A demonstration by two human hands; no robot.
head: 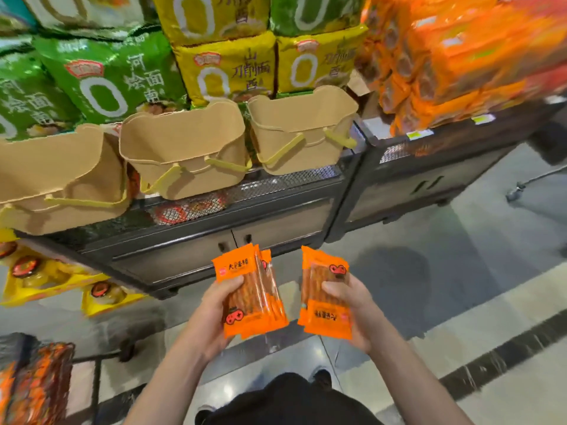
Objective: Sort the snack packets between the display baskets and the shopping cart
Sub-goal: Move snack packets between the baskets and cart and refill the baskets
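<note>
The person stands facing the display shelf (233,191) with a small stack of orange snack packets in each hand, so the step in hand looks like carrying packets towards a drop-off. The left hand (214,311) curls its fingers and thumb round the left stack (251,292), which fans out to at least 3 packets. The right hand (346,302) grips the right stack (325,296) the same way, thumb across the front; how many packets it holds cannot be told. Both stacks are in the air in front of the body, below the shelf edge and just beside each other without touching.

3 tan display baskets sit in a row on the shelf: the left basket (52,179), the middle basket (184,148) and the right basket (303,127). Their insides are hardly visible. The next move probably calls for lifting the stacks up and over a basket rim. The shopping cart (36,384), at lower left, already holds orange packets.

The left stack's label shows Chinese characters, too soft to read surely, and a red cartoon face. The right stack's print is upside down. Behind the baskets, green bags (101,78) read 河南烩面 and yellow bags (230,69) read 山西刀削面, each with a large 0.
</note>
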